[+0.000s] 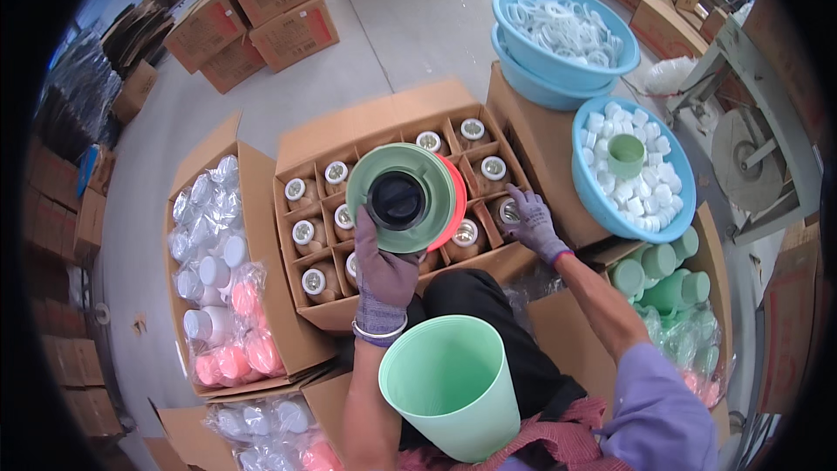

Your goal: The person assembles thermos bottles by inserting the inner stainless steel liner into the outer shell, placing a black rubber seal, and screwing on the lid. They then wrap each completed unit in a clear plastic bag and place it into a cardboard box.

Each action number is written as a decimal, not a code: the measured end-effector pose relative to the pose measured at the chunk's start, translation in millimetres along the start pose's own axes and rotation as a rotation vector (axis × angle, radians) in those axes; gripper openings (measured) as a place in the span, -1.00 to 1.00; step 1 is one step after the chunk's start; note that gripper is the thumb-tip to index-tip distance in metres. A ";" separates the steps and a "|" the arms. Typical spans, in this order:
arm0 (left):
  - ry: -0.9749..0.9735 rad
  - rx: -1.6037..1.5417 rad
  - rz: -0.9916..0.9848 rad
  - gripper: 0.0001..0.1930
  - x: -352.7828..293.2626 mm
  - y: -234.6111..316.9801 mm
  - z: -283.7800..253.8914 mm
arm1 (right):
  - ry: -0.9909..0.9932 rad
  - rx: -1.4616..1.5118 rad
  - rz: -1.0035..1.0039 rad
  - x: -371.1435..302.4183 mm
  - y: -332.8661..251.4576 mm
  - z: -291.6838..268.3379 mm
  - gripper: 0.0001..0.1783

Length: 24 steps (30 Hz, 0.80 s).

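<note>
My left hand [387,275], in a grey-purple glove, grips a pale green round plastic piece [370,179] with a wide flange and a black round centre. A coral-red round piece [457,201] shows behind its right edge. My gloved right hand [534,225] has its fingers around the neck of a bottle [508,211] with a white-ringed mouth, in the near right compartment of a divided carton [327,135]. Similar bottles [303,233] stand upright in the other compartments; the green piece hides some of them. A mint-green tapered bucket [453,384], its mouth up, rests on my lap.
At right, a blue basin [684,176] holds white caps and a green cup [626,155]. Stacked blue basins [514,30] behind hold translucent rings. Cartons of bagged white and coral parts [248,209] and green parts [676,292] flank me. A machine [750,157] stands far right.
</note>
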<state>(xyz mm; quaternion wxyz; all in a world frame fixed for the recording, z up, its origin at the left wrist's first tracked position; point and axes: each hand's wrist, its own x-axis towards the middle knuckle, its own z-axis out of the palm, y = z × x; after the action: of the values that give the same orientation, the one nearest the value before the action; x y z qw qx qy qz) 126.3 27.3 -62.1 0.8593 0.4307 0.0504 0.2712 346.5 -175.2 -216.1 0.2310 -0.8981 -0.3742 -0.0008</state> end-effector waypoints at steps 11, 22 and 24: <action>-0.186 0.696 0.136 -0.37 10.6 -19.7 -1.6 | 0.379 0.145 -0.780 -22.1 -208.9 -217.4 -0.14; -0.204 0.008 0.132 -0.53 -69.3 31.2 -5.1 | -0.084 1.071 -0.332 -51.3 -208.5 -180.8 -0.05; 0.074 0.907 0.162 -0.61 -111.9 39.4 -1.5 | -0.523 1.236 -0.135 -65.9 -211.9 -181.0 -0.03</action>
<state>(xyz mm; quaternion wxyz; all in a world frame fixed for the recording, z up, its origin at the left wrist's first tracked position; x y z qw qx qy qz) 14.3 -9.6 -49.3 0.5578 0.7556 0.1608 0.3034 187.6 -164.8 21.9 0.6038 -0.5461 -0.4047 0.4165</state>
